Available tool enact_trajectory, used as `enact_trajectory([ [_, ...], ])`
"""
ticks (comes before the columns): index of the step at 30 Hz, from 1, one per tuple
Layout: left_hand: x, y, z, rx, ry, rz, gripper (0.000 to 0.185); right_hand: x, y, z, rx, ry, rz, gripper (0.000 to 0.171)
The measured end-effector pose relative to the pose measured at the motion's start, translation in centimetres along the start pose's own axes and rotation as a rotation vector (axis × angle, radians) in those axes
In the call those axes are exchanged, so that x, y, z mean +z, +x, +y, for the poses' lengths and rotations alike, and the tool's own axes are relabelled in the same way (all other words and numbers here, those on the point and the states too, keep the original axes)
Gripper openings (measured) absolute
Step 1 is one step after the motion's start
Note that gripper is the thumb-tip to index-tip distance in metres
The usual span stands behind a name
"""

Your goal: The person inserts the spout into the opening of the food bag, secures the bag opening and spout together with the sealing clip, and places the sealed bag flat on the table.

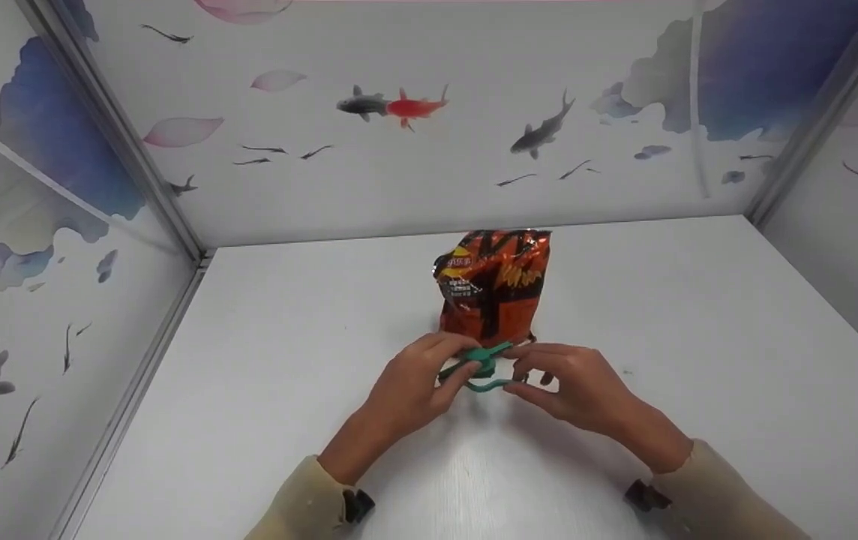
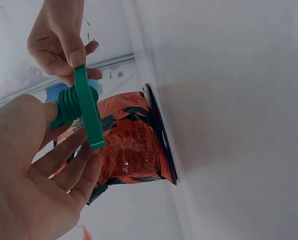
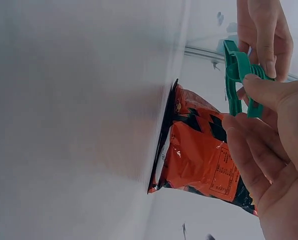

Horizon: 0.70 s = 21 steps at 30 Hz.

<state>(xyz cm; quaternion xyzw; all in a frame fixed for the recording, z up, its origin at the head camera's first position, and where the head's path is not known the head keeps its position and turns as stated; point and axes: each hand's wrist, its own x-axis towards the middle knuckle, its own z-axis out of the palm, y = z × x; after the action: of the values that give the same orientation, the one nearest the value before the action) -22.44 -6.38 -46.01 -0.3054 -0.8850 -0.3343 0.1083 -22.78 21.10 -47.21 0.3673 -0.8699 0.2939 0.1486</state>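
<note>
An orange and black snack bag rests on the white table, just beyond my hands. Both hands hold a green plastic clip at the bag's near end, and its two arms are spread apart. My left hand grips the ribbed hinge end. My right hand pinches the tip of one arm. In the left wrist view the clip stands in front of the bag, with the right hand above it. In the right wrist view my thumb lies on the clip over the bag.
White panels printed with fish and petals wall the table on the left, back and right. Bare table surface lies on either side of the bag and in front of my arms.
</note>
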Motion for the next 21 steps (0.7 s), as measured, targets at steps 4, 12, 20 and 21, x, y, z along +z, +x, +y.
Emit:
enact_trajectory([
  [4,-0.35,0.09,-0.10,0.009,-0.063,0.014,0.030,-0.13,-0.13,0.19,0.035,-0.008,-0.030,0.015],
  [12,-0.63,0.33,-0.32,0.033,-0.142,0.045,0.032,-0.23,-0.28,0.31,0.083,-0.014,-0.115,0.015],
  [20,-0.83,0.42,-0.35,0.023,-0.131,0.072,0.037,-0.28,-0.45,0.35,0.117,-0.048,-0.209,0.018],
  [21,-0.84,0.43,-0.37,0.023,-0.135,0.075,0.037,-0.30,-0.47,0.36,0.121,-0.051,-0.217,0.018],
])
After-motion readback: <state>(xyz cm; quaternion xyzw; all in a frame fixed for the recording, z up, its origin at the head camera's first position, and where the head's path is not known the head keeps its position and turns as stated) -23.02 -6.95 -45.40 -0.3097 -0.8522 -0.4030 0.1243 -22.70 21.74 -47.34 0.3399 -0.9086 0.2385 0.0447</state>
